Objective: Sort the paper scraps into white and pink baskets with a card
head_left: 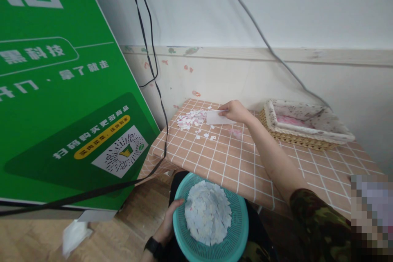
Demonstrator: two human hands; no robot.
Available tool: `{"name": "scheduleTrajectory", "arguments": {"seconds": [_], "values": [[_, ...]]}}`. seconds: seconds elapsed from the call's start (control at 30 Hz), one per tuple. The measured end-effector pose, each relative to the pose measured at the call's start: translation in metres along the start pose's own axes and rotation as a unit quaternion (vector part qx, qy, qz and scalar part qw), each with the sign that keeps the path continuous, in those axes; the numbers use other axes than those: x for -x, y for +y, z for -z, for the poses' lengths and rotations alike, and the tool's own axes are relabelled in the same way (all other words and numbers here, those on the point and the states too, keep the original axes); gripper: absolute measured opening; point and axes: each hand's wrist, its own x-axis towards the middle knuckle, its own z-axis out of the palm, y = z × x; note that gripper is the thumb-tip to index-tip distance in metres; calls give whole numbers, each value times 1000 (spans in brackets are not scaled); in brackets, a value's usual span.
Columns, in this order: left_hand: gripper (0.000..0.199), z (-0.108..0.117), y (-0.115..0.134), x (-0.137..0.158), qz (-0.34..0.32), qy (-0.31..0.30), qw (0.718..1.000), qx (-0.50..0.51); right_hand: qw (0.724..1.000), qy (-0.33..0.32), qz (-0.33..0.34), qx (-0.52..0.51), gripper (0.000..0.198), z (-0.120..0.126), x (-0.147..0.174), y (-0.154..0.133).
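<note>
My right hand (236, 111) reaches across the table and pinches a flat white card (215, 118), which lies close to the tablecloth. The card's left edge touches or nearly touches a heap of small torn paper pieces (190, 119), white and pinkish. Several loose scraps (206, 135) lie just in front of the card. Down at my lap, my left hand (170, 217) grips the rim of a teal plastic basket (241, 213), thumb over the edge and other fingers hidden beneath. A rounded bowl-shaped thing covered in pasted paper pieces (208, 213) sits inside that basket.
A wicker basket with a cloth lining (307, 141) stands on the checked table (233, 161) at right, pink material inside. A black cable (162, 106) hangs past the table's left corner. A large green sign panel (61, 102) fills the left. A white bag (75, 237) lies on the floor.
</note>
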Motion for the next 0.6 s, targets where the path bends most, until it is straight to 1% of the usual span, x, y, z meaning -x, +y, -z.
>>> {"name": "scheduleTrajectory", "arguments": {"seconds": [0.13, 0.27, 0.4, 0.5, 0.6], "values": [[34, 0, 1, 0, 4, 1, 1000, -3, 1000, 9, 7, -13, 29, -2, -1, 1], [35, -1, 1, -1, 3, 2, 1000, 0, 1000, -7, -9, 11, 28, 1, 0, 3], [35, 0, 1, -1, 9, 4, 1000, 5, 999, 10, -15, 36, 27, 3, 1, 1], [33, 0, 0, -1, 7, 4, 1000, 8, 999, 24, -14, 44, 29, -2, 0, -3], [34, 0, 0, 0, 17, -7, 1000, 19, 999, 18, -5, 44, 29, -7, -2, -6]]}}
